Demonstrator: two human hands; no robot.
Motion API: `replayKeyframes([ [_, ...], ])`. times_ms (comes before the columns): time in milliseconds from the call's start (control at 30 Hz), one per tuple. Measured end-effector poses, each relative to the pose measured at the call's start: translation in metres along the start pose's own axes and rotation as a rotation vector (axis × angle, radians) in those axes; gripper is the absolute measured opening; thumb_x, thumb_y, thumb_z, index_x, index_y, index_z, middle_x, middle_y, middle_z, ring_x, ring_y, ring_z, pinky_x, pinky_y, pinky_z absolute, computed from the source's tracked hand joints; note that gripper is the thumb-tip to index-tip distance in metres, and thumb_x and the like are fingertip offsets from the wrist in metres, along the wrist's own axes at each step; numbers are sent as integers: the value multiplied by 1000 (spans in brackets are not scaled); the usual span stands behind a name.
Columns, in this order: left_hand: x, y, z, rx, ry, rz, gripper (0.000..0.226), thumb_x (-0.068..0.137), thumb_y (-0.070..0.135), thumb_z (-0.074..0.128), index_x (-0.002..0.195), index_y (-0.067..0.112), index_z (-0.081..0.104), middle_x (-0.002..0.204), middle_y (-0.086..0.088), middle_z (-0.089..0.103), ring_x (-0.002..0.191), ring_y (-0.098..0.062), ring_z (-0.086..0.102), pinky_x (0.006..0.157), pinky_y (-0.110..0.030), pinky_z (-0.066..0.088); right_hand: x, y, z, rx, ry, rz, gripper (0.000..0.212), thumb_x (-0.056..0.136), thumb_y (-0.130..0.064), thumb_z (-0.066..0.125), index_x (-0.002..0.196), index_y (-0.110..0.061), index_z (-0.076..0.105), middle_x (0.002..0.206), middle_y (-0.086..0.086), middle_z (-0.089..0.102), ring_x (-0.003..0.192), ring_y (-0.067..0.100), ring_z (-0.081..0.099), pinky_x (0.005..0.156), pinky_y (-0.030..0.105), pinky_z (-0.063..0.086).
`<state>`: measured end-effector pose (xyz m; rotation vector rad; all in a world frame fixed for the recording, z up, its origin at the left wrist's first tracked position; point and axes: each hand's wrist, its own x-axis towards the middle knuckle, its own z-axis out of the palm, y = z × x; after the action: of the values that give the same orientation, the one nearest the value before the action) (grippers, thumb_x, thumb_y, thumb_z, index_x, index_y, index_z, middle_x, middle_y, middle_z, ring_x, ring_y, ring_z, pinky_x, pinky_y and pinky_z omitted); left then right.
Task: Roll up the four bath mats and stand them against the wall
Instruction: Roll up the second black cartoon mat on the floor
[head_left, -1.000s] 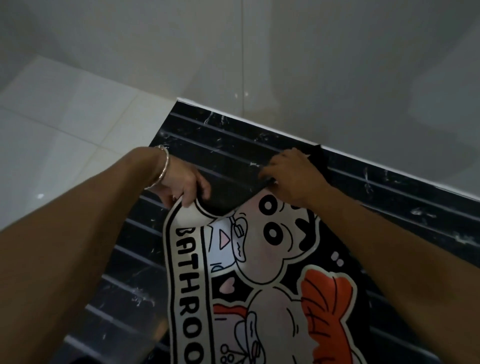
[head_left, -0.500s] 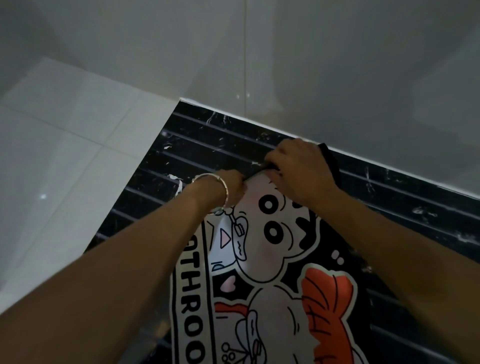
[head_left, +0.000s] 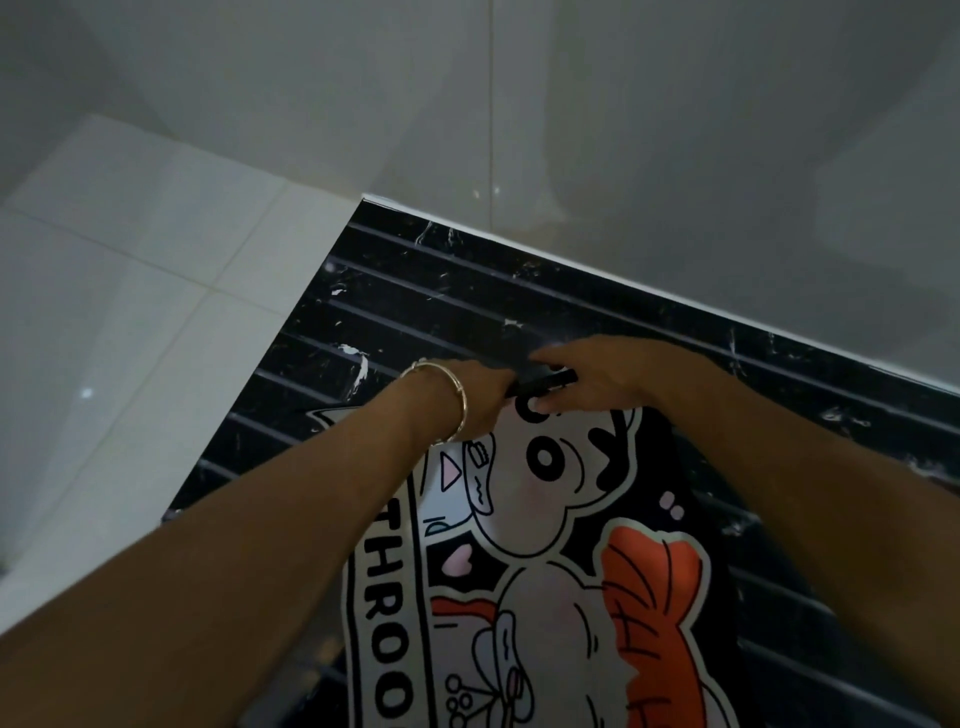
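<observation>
- Since a second ago the left hand (head_left: 485, 397) has left the mat's curled left corner and moved inward, so it now sits right beside the right hand (head_left: 615, 374) at the far end of the bath mat (head_left: 550, 561).
- More of that far end has turned over toward the person. The rolled edge (head_left: 543, 385) shows as a short black bar, and it now covers part of the printed figure's upper eye.
- The left hand grips the left end of the rolled edge, its fingers curled in; the fingertips are hidden behind the back of the hand.
- The right hand pinches the same roll from the other side, with fingers curved over the top and the thumb below.
- A thin metal bracelet (head_left: 451, 402) circles the left wrist.
- The rest of the bath mat lies flat, print side up, reaching from the hands to the bottom of the view. It shows a cartoon figure, an orange shape and a white band with black letters.
- The mat rests on a black grooved floor (head_left: 441, 291) with white veining.
- White tiles (head_left: 119, 322) lie to the left of that floor, and a pale wall (head_left: 649, 130) rises just beyond its far border.
</observation>
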<state>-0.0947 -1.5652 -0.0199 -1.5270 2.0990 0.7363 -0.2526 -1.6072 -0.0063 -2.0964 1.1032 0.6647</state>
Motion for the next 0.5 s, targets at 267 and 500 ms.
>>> replayKeyframes([
  [267,-4,-8,15,-35,29,114,45,97,20,42,141,31,36,126,-3,55,109,-23,56,83,-32,43,5,2,10,159,-91,-39,53,84,-58,55,124,-23,57,121,-2,60,108,17,56,98,36,43],
  [500,-9,-9,18,-48,-2,226,41,100,36,35,141,35,33,131,3,52,112,-19,54,94,-36,45,6,1,17,214,-95,-28,31,78,-53,66,98,-34,51,102,-10,57,97,12,53,92,33,43],
])
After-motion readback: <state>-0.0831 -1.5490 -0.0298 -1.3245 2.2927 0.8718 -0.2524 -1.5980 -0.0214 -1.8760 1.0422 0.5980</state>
